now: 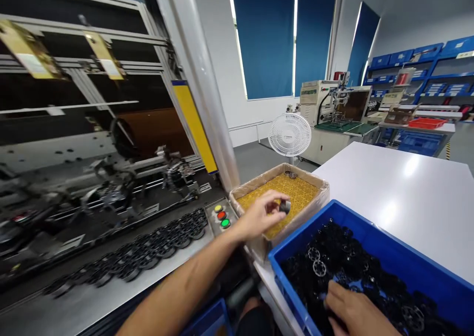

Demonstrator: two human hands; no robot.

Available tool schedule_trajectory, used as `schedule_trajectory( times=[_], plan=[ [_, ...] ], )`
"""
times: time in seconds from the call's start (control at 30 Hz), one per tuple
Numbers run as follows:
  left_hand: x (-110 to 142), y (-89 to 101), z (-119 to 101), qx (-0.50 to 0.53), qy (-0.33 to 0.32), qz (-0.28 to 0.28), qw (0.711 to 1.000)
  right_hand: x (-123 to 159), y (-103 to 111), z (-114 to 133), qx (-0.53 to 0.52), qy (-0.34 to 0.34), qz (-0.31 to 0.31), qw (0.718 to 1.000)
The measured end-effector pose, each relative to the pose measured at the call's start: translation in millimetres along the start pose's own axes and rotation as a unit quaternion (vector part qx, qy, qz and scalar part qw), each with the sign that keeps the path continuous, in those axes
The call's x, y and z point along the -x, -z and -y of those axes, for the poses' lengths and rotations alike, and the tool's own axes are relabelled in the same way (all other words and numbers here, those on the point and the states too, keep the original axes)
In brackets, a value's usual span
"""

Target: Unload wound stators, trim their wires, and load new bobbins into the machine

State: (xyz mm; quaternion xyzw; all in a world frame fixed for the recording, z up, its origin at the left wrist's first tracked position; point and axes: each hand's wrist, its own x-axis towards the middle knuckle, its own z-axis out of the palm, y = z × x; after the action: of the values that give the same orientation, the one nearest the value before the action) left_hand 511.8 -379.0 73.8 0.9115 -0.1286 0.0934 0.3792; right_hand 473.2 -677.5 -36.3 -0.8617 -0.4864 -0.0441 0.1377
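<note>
My left hand (263, 211) reaches over a cardboard box (317, 201) lined with a yellow grid tray (300, 189) and pinches a small black round part (285, 206) just above the tray. One more such part (292, 175) lies at the tray's far end. My right hand (353, 310) is down in a blue bin (403, 254) full of black wheel-shaped parts (335, 262), its fingers curled among them; what they grip is hidden.
A machine (96, 173) stands on the left with a row of black parts (155, 249) along its track and a panel of yellow, red and green buttons (222, 216). A white table (403, 192), a white fan (289, 134) and blue shelving (425, 64) lie beyond.
</note>
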Motion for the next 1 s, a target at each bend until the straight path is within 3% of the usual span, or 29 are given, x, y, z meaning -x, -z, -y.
schedule_trajectory(
  times=[0.07, 0.17, 0.23, 0.3, 0.4, 0.47, 0.6, 0.7, 0.8, 1.0],
  plan=[
    [71, -8.2, -22, 0.075, 0.001, -0.03, 0.997, -6, 15, 9, -0.026, 0.02, -0.061, 0.998],
    [155, -24.7, -46, 0.354, -0.003, -0.112, 0.928, -14, 33, 27, -0.061, 0.059, -0.153, 0.985],
    [191, -32.3, -58, 0.417, 0.014, -0.138, 0.898, -19, 48, 48, -0.085, 0.079, -0.204, 0.972],
    [212, -35.6, -66, 0.413, 0.032, -0.146, 0.898, -22, 65, 78, -0.119, 0.105, -0.236, 0.959],
    [228, -37.6, -76, 0.426, 0.047, -0.137, 0.893, -19, 85, 126, -0.179, 0.14, -0.227, 0.947],
    [234, -41.5, -82, 0.478, 0.063, -0.114, 0.868, -14, 89, 148, -0.204, 0.148, -0.223, 0.942],
    [241, -57.6, -91, 0.594, 0.095, -0.075, 0.795, -4, 80, 163, -0.212, 0.178, -0.251, 0.928],
    [244, -70.6, -93, 0.634, 0.093, -0.085, 0.763, 0, 73, 163, -0.204, 0.187, -0.24, 0.931],
    [245, -78.4, -92, 0.634, 0.074, -0.113, 0.761, 2, 72, 162, -0.197, 0.194, -0.228, 0.934],
    [247, -77.9, -88, 0.582, 0.05, -0.147, 0.798, 6, 68, 153, -0.198, 0.233, -0.182, 0.934]
  ],
)
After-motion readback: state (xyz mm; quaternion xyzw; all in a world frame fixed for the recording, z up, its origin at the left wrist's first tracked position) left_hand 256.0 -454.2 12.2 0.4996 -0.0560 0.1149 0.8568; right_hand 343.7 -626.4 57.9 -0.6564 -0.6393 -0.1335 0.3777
